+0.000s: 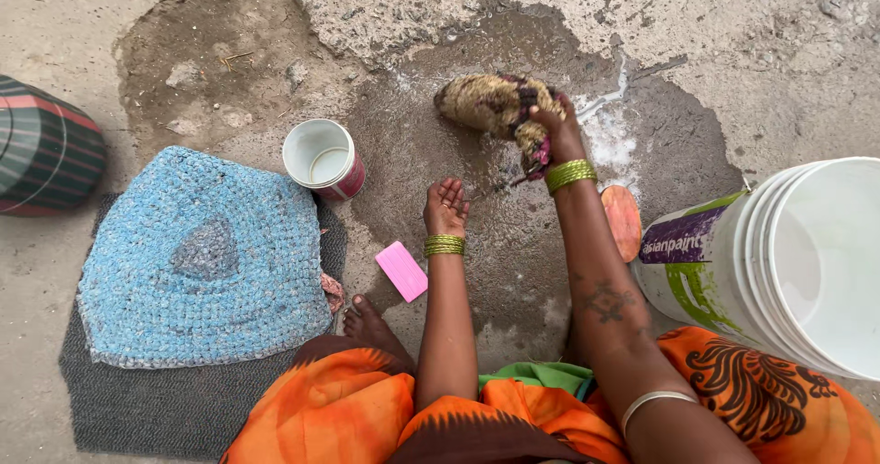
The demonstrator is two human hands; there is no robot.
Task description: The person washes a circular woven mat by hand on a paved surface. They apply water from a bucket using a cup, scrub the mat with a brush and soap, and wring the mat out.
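Soggy tan cloth bundle point(495, 104), purple-edged, gripped by right hand point(555, 129) on wet ground point(412, 152).

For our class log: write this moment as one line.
right hand: grips wet cloth bundle | left hand: open, empty | pink soap bar: on ground

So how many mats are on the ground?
2: a blue crocheted mat left of the left hand, and a dark grey mat under it. More could be hidden.
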